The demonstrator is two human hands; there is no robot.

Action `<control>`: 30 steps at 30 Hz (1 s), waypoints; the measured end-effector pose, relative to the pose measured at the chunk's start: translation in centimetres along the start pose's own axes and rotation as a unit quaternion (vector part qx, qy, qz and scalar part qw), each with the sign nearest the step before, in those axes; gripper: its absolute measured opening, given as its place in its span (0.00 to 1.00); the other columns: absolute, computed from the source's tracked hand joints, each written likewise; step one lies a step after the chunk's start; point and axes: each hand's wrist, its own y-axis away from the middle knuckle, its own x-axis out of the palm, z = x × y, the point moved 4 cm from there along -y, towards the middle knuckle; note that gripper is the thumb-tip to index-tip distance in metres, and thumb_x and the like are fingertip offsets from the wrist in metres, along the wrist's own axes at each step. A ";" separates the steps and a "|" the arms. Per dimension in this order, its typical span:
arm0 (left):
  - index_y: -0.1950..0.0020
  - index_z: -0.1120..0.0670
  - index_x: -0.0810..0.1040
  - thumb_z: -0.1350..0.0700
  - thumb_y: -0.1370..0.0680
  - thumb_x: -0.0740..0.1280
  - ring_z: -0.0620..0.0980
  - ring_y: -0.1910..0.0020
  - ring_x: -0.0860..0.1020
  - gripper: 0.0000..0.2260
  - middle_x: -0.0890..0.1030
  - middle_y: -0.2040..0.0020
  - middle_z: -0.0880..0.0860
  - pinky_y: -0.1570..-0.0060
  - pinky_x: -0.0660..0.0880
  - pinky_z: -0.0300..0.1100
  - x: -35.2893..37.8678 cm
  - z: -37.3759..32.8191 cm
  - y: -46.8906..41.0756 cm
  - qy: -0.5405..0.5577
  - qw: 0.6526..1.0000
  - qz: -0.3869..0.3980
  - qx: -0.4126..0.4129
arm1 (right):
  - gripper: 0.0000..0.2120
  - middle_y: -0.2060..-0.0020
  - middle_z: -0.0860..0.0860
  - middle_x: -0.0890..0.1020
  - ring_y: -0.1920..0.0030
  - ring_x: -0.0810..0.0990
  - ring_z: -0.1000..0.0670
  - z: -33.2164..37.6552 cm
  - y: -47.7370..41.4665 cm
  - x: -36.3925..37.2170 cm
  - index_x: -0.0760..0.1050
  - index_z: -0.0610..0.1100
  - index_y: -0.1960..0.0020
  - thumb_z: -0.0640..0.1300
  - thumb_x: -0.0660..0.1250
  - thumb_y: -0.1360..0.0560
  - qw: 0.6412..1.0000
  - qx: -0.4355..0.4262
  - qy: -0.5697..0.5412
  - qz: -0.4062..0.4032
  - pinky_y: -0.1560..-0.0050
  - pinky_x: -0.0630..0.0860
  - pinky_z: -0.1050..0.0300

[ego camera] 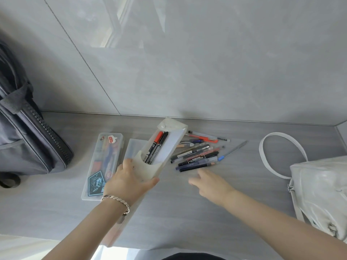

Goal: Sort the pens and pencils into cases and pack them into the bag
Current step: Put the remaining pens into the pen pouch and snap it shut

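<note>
My left hand (129, 182) grips a frosted translucent pen case (169, 145), tilted up off the table with its flap open; a red-capped marker and a black marker (156, 147) stand inside it. A loose pile of pens and pencils (199, 154) lies on the grey table just right of the case. Below that pile my right hand (210, 182) hovers with fingers spread and nothing in it. A clear plastic case (102, 166) with stickers and pens inside lies flat to the left. A second frosted case (134, 149) lies partly hidden behind the held one.
A dark grey backpack (24, 139) with an open zipper stands at the far left against the tiled wall. A white handbag (319, 190) with a looped strap sits at the right edge. The table's near edge runs along the bottom.
</note>
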 end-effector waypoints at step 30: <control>0.32 0.50 0.58 0.33 0.34 0.66 0.47 0.38 0.72 0.37 0.69 0.35 0.45 0.46 0.71 0.42 1.1 -4.6 1.5 -0.045 0.993 0.041 0.104 | 0.12 0.42 0.44 0.72 0.41 0.72 0.44 -10.3 0.8 -3.4 0.67 0.40 0.40 0.44 0.55 0.21 0.967 0.222 0.123 -0.024 0.53 0.72 0.51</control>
